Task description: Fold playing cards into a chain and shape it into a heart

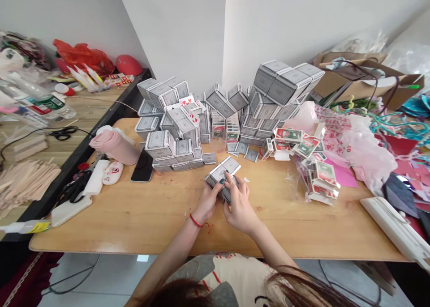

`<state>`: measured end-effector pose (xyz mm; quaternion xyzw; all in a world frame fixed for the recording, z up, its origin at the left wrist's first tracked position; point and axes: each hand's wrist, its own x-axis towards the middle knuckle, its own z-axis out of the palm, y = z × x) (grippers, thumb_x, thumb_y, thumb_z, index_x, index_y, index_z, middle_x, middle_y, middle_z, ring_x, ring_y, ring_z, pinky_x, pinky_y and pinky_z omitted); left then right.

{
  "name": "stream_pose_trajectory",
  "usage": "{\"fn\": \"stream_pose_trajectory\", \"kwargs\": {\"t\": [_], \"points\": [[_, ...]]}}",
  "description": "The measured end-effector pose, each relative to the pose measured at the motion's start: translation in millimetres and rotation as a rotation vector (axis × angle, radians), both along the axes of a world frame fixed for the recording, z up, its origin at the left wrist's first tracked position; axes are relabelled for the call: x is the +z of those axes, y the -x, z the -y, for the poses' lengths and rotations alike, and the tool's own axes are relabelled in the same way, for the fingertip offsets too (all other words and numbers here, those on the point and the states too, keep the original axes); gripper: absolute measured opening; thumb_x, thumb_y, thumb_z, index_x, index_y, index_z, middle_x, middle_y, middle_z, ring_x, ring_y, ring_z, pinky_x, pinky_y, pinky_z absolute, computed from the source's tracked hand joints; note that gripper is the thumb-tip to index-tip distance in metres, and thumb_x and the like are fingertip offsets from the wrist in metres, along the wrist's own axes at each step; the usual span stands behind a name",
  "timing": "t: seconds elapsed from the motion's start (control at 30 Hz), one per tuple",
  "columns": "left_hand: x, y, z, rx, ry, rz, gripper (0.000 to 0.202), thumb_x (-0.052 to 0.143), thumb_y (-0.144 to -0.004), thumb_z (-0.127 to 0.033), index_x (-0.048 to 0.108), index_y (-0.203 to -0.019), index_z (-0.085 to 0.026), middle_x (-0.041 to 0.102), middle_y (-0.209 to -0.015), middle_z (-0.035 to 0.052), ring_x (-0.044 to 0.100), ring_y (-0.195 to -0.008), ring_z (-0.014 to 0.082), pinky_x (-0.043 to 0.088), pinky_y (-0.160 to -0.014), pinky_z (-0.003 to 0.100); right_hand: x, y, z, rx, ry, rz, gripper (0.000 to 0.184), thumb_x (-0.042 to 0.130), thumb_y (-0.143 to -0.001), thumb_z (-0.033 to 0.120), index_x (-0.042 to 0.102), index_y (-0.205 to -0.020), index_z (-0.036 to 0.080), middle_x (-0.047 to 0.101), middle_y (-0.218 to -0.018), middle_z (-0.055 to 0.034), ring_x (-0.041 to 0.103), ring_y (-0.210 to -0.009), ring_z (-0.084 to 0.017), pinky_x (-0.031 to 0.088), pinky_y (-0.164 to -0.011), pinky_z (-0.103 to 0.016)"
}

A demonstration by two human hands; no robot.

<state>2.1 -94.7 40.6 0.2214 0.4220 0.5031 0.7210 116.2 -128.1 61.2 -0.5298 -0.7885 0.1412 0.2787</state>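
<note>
Both my hands meet over the middle of the wooden table (141,217), closed on a grey patterned deck of playing cards (224,170). My left hand (208,202), with a red string at the wrist, grips the deck's left side. My right hand (239,202) holds it from the right, fingers curled over the top. Behind them rises a heap of stacked grey card decks (174,123), a few red heart cards (187,102) showing among them. More stacked decks (285,85) stand at the back right.
Red and green card boxes (304,148) lie right of centre beside pink plastic bags (356,150). A black phone (143,166), a pink bottle (116,147), scissors (72,188) and a white case (70,208) sit at the left. A cardboard box (363,81) stands far right.
</note>
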Motion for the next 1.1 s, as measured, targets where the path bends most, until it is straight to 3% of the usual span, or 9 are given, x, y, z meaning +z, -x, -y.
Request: {"fn": "stream_pose_trajectory", "kwargs": {"t": [0.2, 0.43, 0.93, 1.1], "points": [[0.5, 4.1, -2.6, -0.011, -0.007, 0.02, 0.039, 0.063, -0.071, -0.03, 0.052, -0.107, -0.021, 0.061, -0.109, 0.0051, 0.058, -0.096, 0.0179, 0.045, -0.081, 0.03, 6.8, -11.2, -2.5, 0.08, 0.078, -0.023, 0.06, 0.042, -0.073, 0.01, 0.031, -0.132, 0.017, 0.026, -0.141, -0.0128, 0.023, -0.126, -0.031, 0.034, -0.09, -0.054], [1.1, 7.4, -10.7, 0.007, 0.043, 0.017, 0.043, 0.064, -0.07, -0.033, 0.049, -0.11, -0.021, 0.06, -0.11, 0.006, 0.058, -0.097, 0.0194, 0.047, -0.081, 0.033, 11.3, -31.5, -9.7, 0.141, 0.169, -0.248, 0.04, 0.044, -0.084, 0.022, 0.046, -0.124, 0.024, 0.041, -0.134, -0.0092, 0.035, -0.124, -0.022, 0.033, -0.097, -0.046], [4.3, 7.5, -15.5, -0.004, 0.004, -0.017, 0.037, 0.063, -0.072, -0.031, 0.056, -0.105, -0.018, 0.061, -0.111, 0.0066, 0.055, -0.102, 0.0211, 0.044, -0.086, 0.032, -3.8, -18.5, -7.6, 0.12, -0.073, -0.219, 0.034, 0.046, -0.084, 0.019, 0.053, -0.117, 0.021, 0.052, -0.124, -0.0087, 0.037, -0.123, -0.023, 0.038, -0.096, -0.047], [8.9, 11.2, -11.3, -0.054, -0.033, 0.058, 0.032, 0.06, -0.074, -0.032, 0.057, -0.103, -0.019, 0.058, -0.115, 0.0057, 0.054, -0.104, 0.0197, 0.043, -0.087, 0.031, -1.2, -15.6, -5.7, 0.012, -0.078, -0.328, 0.032, 0.049, -0.083, 0.02, 0.056, -0.114, 0.023, 0.054, -0.122, -0.0077, 0.044, -0.117, -0.022, 0.035, -0.099, -0.046]]}}
